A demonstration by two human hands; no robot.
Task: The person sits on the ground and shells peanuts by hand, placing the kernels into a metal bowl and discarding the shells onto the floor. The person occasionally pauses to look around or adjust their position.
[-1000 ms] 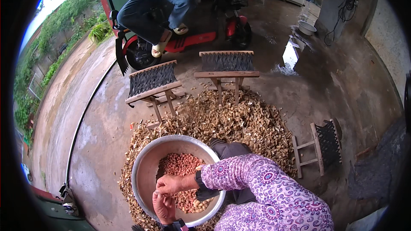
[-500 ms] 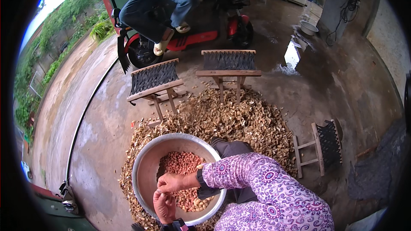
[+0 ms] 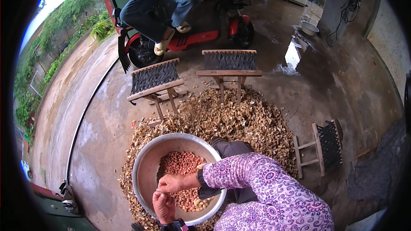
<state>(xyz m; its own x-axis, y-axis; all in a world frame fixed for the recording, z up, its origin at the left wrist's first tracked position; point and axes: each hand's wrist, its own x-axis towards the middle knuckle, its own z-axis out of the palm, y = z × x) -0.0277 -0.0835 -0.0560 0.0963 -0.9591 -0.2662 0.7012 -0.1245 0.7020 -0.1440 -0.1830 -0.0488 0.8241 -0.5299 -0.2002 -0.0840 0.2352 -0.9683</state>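
A wide metal basin [image 3: 143, 162] holds reddish shelled peanuts [image 3: 182, 162] and, closer to me, tan unshelled peanuts [image 3: 199, 204]. Over its near left part, my two hands meet fingertip to fingertip. My right hand [image 3: 172, 183] reaches in from the right, its fingers pinched together. Just below it, my left hand [image 3: 164, 207] is closed too, thumb and fingertips pressed up against the right fingers. Whatever lies between them is too small and covered to make out. A dark band circles my left wrist; a purple patterned sleeve [image 3: 269, 179] covers my right arm.
Peanut shells [image 3: 235, 117] lie heaped around the basin. Two low wooden stools with black woven seats [image 3: 154, 79] [image 3: 229, 61] stand beyond; another stool [image 3: 327, 147] lies tipped at right. Farther off, a person [image 3: 160, 4] sits on a red scooter [image 3: 192, 39]. Wet floor [image 3: 293, 55] shines at upper right.
Almost nothing differs. My hands keep their pinch over the basin, with at most a very slight shift of the fingers.
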